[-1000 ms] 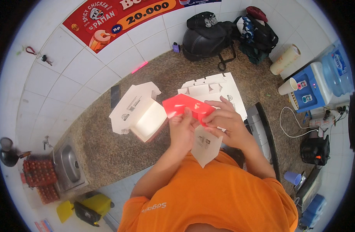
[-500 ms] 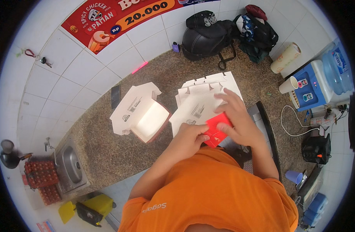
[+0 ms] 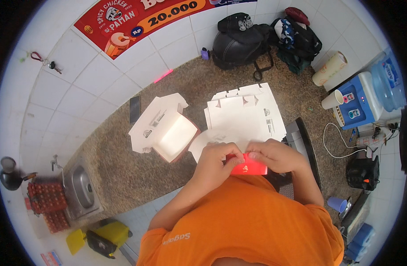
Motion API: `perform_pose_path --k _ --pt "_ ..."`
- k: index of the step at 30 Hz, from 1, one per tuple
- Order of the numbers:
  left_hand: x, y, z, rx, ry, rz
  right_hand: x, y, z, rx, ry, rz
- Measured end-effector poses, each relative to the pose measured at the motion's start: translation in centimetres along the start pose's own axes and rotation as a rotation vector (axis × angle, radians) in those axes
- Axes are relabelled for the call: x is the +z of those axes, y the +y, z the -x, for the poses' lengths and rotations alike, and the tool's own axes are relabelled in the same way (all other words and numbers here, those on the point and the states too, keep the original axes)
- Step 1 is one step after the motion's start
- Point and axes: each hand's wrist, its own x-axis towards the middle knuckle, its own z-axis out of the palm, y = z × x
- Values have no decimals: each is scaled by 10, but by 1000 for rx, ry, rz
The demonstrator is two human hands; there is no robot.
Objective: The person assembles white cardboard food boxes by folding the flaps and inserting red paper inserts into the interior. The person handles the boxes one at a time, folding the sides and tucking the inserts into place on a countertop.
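Print marks the red carton pinched by left hand and right hand.

The wall is tiled in white, with a red poster above a speckled brown counter. A steel sink sits in the counter's left end, and pale tiles show below the near edge.

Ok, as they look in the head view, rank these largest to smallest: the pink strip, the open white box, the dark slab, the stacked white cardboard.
1. Open white box and stacked white cardboard: too alike to rank
2. Dark slab
3. Pink strip
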Motion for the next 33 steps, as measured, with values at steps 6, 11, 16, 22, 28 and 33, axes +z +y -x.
perform_pose_path --k 6,11,16,22,28,33 --pt "17 23 9 243 677 -436 33 8 -26 89 595 -322" --pt "22 -24 7 278 663 -287 48 -7 -68 137 458 -1032" --pt "7 -30 37 514 805 -244 46 51 -124 100 499 -267" --pt "-20 -67 51 483 840 -249 63 45 -208 -186 306 55" --pt "-65 -210 89 -152 999 -218 73 58 -297 6 310 331" --pt "-85 -238 103 -102 844 -330 86 68 -311 31 313 585"
